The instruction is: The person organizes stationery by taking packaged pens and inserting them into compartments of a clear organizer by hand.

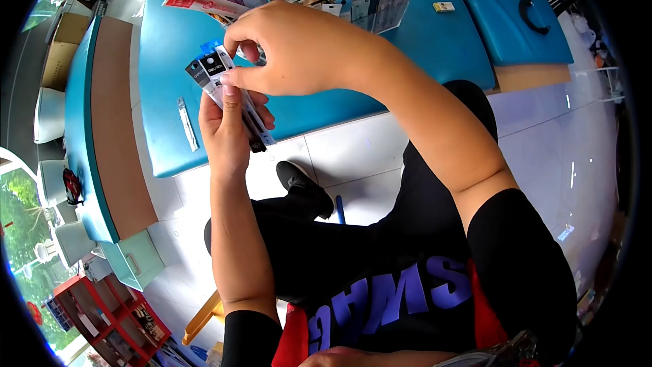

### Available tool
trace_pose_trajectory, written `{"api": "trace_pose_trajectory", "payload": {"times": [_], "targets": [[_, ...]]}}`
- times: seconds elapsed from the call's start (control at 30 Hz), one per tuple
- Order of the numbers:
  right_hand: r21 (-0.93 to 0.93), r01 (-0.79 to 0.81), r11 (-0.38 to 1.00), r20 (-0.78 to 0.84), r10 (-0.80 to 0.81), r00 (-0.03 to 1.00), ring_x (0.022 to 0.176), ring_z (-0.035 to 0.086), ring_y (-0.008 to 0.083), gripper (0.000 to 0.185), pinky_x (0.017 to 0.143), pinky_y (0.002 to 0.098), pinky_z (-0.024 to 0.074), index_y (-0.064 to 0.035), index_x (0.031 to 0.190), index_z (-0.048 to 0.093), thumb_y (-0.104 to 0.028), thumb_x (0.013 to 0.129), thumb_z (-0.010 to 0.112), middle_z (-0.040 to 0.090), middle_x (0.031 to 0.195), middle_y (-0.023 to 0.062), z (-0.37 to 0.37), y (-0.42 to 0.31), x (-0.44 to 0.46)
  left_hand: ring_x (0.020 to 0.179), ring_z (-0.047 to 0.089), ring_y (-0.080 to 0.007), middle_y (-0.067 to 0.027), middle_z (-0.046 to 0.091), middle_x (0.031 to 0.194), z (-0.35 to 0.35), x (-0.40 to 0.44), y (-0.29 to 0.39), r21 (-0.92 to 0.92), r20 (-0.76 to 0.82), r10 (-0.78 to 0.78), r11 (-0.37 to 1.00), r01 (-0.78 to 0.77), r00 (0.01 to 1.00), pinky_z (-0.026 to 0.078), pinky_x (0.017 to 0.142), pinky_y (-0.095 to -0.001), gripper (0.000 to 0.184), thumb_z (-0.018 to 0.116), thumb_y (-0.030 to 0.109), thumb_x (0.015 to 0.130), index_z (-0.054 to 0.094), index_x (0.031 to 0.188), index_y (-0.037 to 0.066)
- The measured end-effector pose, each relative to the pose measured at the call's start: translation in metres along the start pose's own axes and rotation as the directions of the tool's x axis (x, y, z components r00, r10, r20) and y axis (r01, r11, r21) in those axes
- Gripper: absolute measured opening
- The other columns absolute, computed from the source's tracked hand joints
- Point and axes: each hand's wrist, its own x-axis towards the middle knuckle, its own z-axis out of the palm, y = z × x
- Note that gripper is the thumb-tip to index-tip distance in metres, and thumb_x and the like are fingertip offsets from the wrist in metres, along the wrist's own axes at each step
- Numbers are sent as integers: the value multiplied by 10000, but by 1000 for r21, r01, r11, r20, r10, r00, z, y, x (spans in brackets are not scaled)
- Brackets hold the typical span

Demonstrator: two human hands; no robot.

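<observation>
My left hand (pixel 227 126) is wrapped round a few slim plastic packets (pixel 216 64) with printed black and grey tops, fanned slightly apart; they look like pen refill packets. Its thumb lies along their front. From the right, my right hand (pixel 285 47) reaches across, thumb and forefinger pinching the packets near their upper right edge. A blue tab shows behind their tops. Just beyond the hands, a clear plastic box (pixel 397 7) holds many upright stationery packets. A single slim packet (pixel 187 124) lies on the blue tabletop (pixel 170 75) to the left.
A small yellow and white box (pixel 443 7) rests on the table's right part. Beside it stands another blue table (pixel 523 34) with a black strap (pixel 526 0). A blue-topped bench (pixel 85 136) runs along the left. My legs and shoe (pixel 305 189) are below the table edge.
</observation>
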Motion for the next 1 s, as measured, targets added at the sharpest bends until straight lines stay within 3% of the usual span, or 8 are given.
{"api": "trace_pose_trajectory", "payload": {"times": [0.1,0.2,0.23,0.33,0.47,0.63,0.73,1.0], "targets": [[165,9,986,3,-9,1000,752,695,257,218,690,387,535,-26,985,718,-240,947,701,732,856,117,1,3,2,682,721,-191,-123,713,931,2,-2,2,-54,22,5,999,-3,1000,594,573,-302,365,488,380,1129,528,1210,27],[229,64,971,-184,-22,983,729,692,252,233,706,373,534,-22,966,713,-255,958,701,712,790,110,7,12,6,668,711,-176,-119,701,920,11,-6,7,-34,-41,-13,999,11,999,610,565,-305,361,472,391,1132,538,1141,35],[247,185,951,-344,-93,934,688,700,214,256,667,347,544,-11,985,703,-267,967,707,713,764,104,12,16,11,664,712,-178,-121,701,919,10,-7,7,-15,-42,-11,1000,10,999,606,559,-303,365,476,393,1131,535,1148,33],[455,24,890,-203,78,976,686,715,141,278,625,272,564,-7,1053,714,-277,989,725,752,850,88,4,15,9,653,713,-184,-126,701,916,6,-7,5,39,-51,8,999,-6,999,591,542,-293,376,490,399,1126,525,1169,27],[434,-110,894,76,85,993,655,718,125,304,600,254,580,6,1080,719,-285,994,735,751,811,97,-7,8,2,650,717,-183,-124,700,901,10,-9,6,89,-82,56,995,-49,995,572,527,-273,376,505,393,1122,509,1191,23],[314,260,913,-402,-120,908,732,777,166,308,613,266,606,21,1063,720,-282,1009,710,779,880,146,-22,20,8,595,660,-132,-101,691,902,10,-6,9,203,-155,107,976,-74,982,510,491,-241,397,503,383,1126,524,1266,12],[646,150,749,-363,129,923,762,695,120,133,691,265,550,71,990,664,-57,994,698,724,846,96,-73,-5,15,535,556,-77,-50,632,852,0,-4,7,218,-167,111,973,-73,980,434,461,-224,414,498,374,1132,534,1323,10],[240,162,957,-385,-59,921,726,670,215,189,702,353,523,72,990,669,-115,995,691,707,814,161,-80,1,11,514,373,-16,27,465,765,2,-5,1,161,-155,44,987,-19,987,329,445,-207,400,467,349,1146,534,1353,13]]}}
